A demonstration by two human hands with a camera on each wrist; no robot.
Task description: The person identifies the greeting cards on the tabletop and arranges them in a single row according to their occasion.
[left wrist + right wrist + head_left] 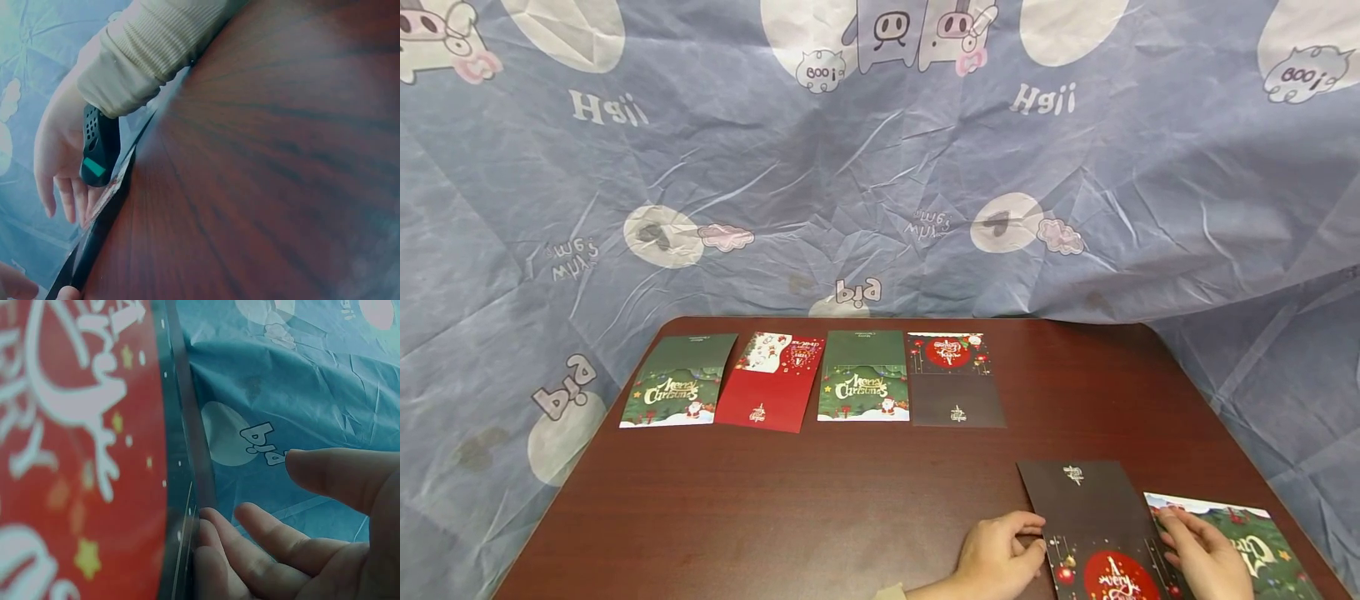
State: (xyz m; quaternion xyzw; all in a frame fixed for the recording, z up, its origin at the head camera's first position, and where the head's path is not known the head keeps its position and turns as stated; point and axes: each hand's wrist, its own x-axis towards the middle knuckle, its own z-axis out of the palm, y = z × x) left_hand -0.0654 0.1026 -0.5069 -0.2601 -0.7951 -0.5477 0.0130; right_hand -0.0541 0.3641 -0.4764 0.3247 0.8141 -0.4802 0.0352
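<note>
An unfolded Christmas card [1086, 504], dark brown with a red circle on its nearer half, is at the front right of the table in the head view. My left hand [1000, 554] pinches its left edge between thumb and fingers. At the card's right edge is my right hand [1210, 554], over the border of a green card [1262, 542]. In the right wrist view, fingertips [215, 528] of that hand touch the red-and-dark card's [112, 456] edge, with the thumb held apart. The left wrist view shows the card [103, 234] nearly edge-on.
Along the table's [775, 508] far side lie a green card [681, 383], a red card [767, 387], another green card [863, 379] and a dark card [958, 396], all unfolded. Patterned blue cloth [820, 183] hangs behind the table.
</note>
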